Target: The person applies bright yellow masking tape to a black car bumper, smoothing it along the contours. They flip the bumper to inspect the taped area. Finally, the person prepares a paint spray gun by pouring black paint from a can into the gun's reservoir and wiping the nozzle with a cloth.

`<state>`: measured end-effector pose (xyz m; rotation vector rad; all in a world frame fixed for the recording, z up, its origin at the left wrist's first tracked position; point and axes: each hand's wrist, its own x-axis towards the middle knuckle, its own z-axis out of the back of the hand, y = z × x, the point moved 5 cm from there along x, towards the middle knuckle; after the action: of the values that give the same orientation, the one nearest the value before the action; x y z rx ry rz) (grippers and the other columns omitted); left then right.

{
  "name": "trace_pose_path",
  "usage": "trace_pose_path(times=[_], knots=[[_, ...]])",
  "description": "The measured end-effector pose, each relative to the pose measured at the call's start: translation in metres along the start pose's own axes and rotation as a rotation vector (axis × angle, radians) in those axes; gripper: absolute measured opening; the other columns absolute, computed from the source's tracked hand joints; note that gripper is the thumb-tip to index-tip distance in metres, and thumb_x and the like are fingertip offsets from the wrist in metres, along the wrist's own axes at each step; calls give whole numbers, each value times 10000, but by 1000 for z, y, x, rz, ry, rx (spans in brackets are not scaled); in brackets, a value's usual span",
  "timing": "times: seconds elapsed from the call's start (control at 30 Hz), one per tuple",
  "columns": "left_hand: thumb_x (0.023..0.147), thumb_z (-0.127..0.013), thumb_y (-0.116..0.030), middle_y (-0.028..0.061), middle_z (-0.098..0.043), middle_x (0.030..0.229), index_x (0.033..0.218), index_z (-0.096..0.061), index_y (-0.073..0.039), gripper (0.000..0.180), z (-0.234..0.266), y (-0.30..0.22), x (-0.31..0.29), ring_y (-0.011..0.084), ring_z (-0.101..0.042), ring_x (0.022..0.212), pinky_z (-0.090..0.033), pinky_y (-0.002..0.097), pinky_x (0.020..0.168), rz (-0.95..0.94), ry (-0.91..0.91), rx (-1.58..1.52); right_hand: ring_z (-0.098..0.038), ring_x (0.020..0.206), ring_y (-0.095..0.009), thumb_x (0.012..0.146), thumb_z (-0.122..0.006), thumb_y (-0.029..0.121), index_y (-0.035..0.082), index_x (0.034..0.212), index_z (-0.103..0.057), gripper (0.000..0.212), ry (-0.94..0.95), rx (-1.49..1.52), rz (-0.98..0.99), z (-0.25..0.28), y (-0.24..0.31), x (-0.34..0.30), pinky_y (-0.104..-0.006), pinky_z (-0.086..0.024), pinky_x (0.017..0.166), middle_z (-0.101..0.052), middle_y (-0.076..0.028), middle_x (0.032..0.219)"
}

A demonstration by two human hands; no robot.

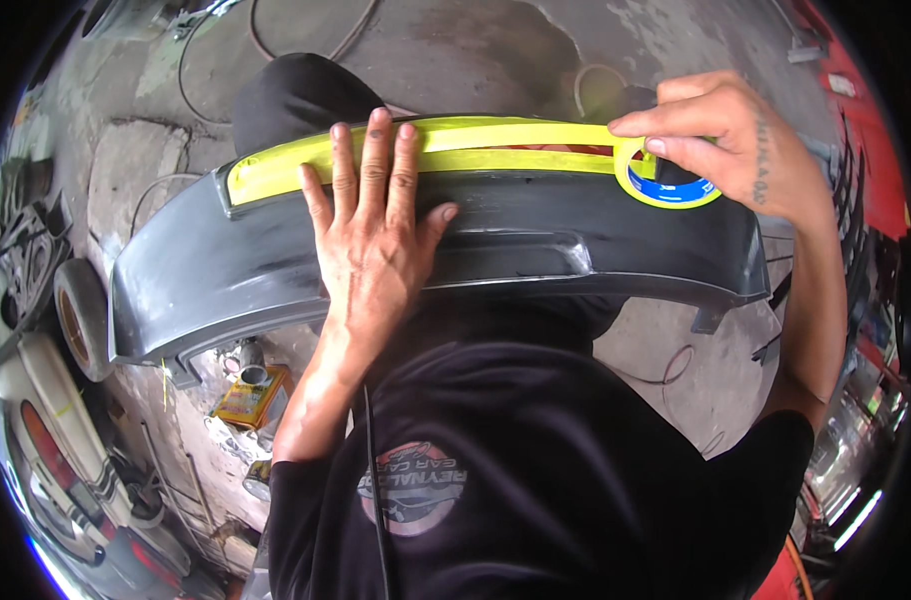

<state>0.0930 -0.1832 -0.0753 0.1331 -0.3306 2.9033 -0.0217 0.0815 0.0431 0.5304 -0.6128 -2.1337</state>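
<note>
A long, curved dark-grey car bumper (505, 205) lies across my lap, with a recess in its middle. Yellow masking tape (515, 137) runs along its far edge, and a narrow red strip (587, 150) shows between two tape bands near the right end. My left hand (367, 225) is spread on the bumper, fingers stretched over the taped edge and pressing on it. At the right, my right hand (720, 140) pinches the tape roll (672, 203), yellow with a blue core. A stretched length of tape leads from the roll leftward toward my left hand.
A tyre (81, 318) stands at the left near a pile of car body parts (60, 440). Below the bumper's left end sits a yellow can (253, 397) with a cup on it. Hoses (260, 35) trail over the concrete floor. Red panels (875, 180) stand at the right.
</note>
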Motion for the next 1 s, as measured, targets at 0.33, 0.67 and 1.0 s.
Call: trace_pose_path(times=[0.33, 0.67, 1.0], knots=[[934, -772, -396, 166, -301, 1749, 1663, -378, -87, 884, 1, -4, 0, 465, -238, 1613, -231, 741, 1236, -29, 10, 7, -692, 776, -322, 885, -736, 40, 83, 1170, -823, 301, 51, -376, -232, -42, 0, -8, -457, -561, 727, -678, -129, 806], [881, -806, -486, 113, -291, 1768, 1670, -399, -169, 943, -5, -13, 3, 457, -253, 1613, -225, 778, 1209, -35, -3, -14, -697, 714, -335, 859, -726, 10, 68, 1141, -829, 306, -11, -412, -182, -43, 0, -8, -461, -574, 688, -693, -155, 770], [852, -856, -360, 137, -314, 1746, 1655, -396, -103, 960, -6, -27, 9, 455, -252, 1611, -238, 757, 1227, -95, 25, -39, -721, 760, -358, 869, -711, 10, 66, 1138, -826, 298, 22, -387, -246, -44, -1, -6, -473, -577, 718, -724, -175, 782]])
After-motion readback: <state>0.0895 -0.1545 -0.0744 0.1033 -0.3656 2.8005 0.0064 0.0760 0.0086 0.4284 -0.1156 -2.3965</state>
